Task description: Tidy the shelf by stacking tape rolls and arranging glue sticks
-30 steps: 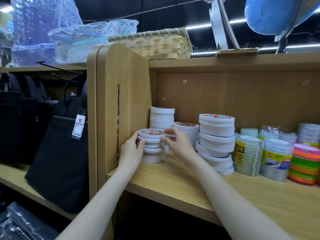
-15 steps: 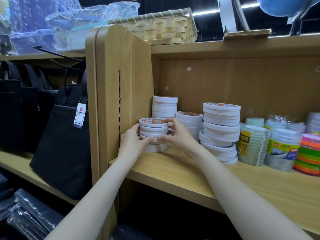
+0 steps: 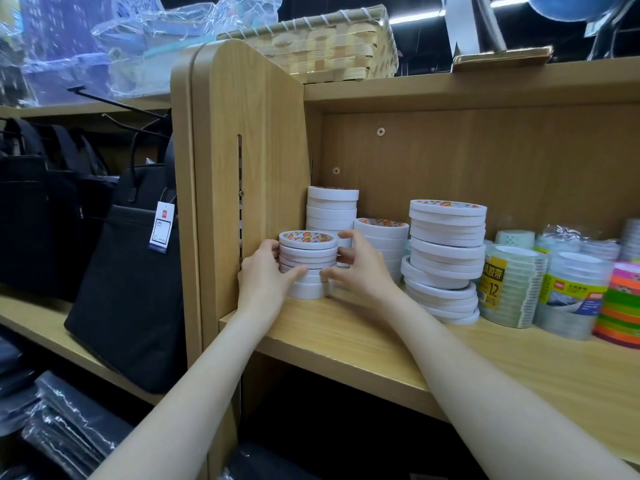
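We cup the front stack of white tape rolls (image 3: 307, 263) between our left hand (image 3: 265, 277) and right hand (image 3: 360, 270), fingers curled round its sides. It stands on the light wooden shelf board (image 3: 346, 341), beside the upright side panel (image 3: 249, 161). More white stacks (image 3: 446, 258) and wrapped clear tape packs (image 3: 509, 285) stand alongside. A woven basket (image 3: 329, 46) sits on top; black bags (image 3: 128, 271) hang at left.

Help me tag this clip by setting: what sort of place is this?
Most likely a stationery or general goods shop. Stacks of white tape rolls and labelled multipacks of clear tape fill a wooden shelf, and a black bag carries a price tag.
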Demonstrator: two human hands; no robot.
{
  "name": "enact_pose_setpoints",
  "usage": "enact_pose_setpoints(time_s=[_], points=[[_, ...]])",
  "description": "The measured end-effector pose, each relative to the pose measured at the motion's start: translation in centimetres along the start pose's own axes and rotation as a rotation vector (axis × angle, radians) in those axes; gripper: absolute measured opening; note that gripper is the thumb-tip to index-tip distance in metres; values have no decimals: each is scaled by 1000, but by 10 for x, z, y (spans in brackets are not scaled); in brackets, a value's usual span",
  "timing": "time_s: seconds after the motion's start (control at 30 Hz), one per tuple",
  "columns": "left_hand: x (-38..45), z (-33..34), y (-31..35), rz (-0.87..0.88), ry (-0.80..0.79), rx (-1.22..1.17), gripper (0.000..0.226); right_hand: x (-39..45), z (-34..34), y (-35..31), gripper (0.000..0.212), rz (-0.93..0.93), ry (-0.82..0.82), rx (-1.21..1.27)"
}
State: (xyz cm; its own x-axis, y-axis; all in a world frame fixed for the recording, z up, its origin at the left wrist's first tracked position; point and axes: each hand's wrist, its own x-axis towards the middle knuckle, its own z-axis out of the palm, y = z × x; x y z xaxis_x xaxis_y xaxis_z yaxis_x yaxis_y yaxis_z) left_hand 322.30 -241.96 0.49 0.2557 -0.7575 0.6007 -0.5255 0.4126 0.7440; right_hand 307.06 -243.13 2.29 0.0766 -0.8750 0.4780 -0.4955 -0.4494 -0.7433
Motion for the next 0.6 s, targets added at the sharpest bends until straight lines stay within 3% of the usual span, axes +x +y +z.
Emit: enact_pose_setpoints(time_s=[0.27, 0.5, 0.6], points=[[-2, -4, 5, 1, 36, -74, 38, 2, 0, -3, 59, 55, 46, 87], [-6, -4, 7, 10, 45, -11, 33, 3, 0, -2, 52, 14, 38, 15], [-9, -6, 3, -15, 14, 109, 35, 4, 0, 3, 58, 65, -8, -62]])
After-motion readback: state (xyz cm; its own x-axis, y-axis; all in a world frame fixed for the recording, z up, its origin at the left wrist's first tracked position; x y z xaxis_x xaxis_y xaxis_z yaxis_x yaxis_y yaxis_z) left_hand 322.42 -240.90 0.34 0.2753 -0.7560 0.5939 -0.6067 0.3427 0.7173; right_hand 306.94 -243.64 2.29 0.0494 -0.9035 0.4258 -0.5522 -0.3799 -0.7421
